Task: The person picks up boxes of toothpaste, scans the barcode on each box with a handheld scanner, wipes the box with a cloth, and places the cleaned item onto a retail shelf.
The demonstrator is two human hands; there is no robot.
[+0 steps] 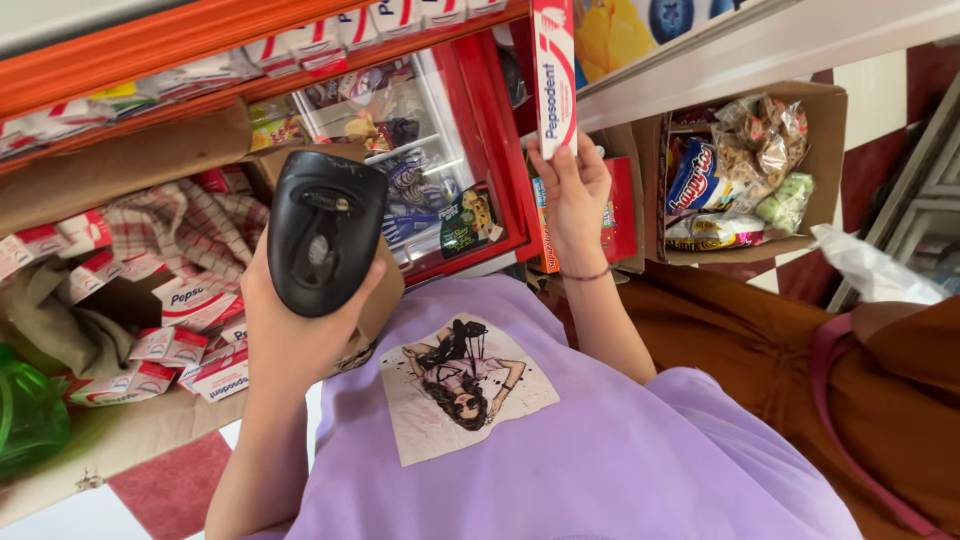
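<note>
Head view looks down on a black handheld scanner [322,230] gripped in the left hand [290,320], fingers wrapped round its lower body, its head pointing up toward the shelves; the right hand [575,195] is closed on the bottom end of a long red-and-white toothpaste box [555,70], thumb and fingers pinching it so it stands nearly upright, well apart from the scanner; a thin bracelet [585,274] circles that wrist; below both arms lies a lilac shirt [600,450] with a printed figure on the chest; left of the scanner an open cardboard carton [120,165] holds many more red-and-white toothpaste boxes [190,340] and a checked cloth [185,225]; a green plastic thing [30,415] sits at the far left edge; between the hands a red-framed glass cabinet [480,120] shows small packets inside; to the right a second cardboard box [830,150] is filled with snack bags [740,170]; brown fabric [780,370] lies beside the shirt.
</note>
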